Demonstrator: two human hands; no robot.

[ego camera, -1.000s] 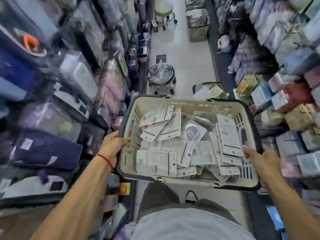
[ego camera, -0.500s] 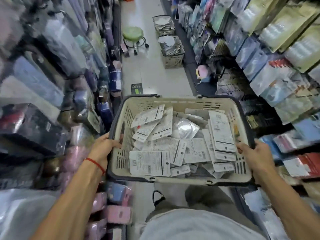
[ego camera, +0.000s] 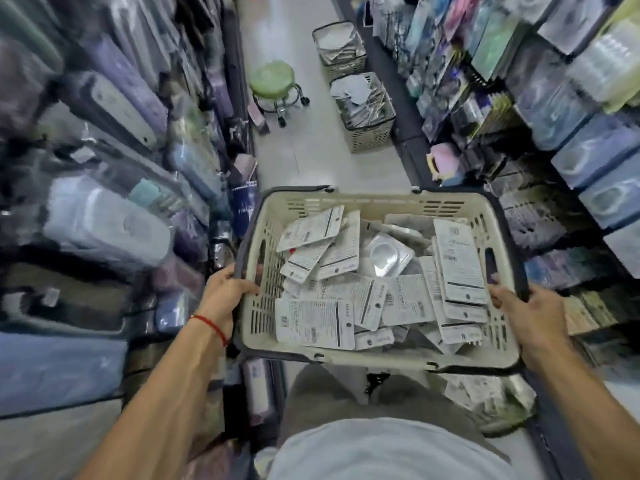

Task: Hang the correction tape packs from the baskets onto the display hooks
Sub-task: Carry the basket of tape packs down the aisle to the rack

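Left hand clamped on left rim, right hand clamped on right rim of cream shopping basket. Inside: loose heap of correction tape packs. Far aisle floor: two baskets holding packs, beside green stool.

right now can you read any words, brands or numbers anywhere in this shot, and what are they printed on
None can be read for certain.
Packs in the basket: printed lines and barcodes, too small and blurred to read.
Upright pack at the basket's right side: a code square and text, unreadable.
Dark blue package on the left shelf: white lettering, blurred.
Shelf goods on both sides: motion-blurred, nothing legible.
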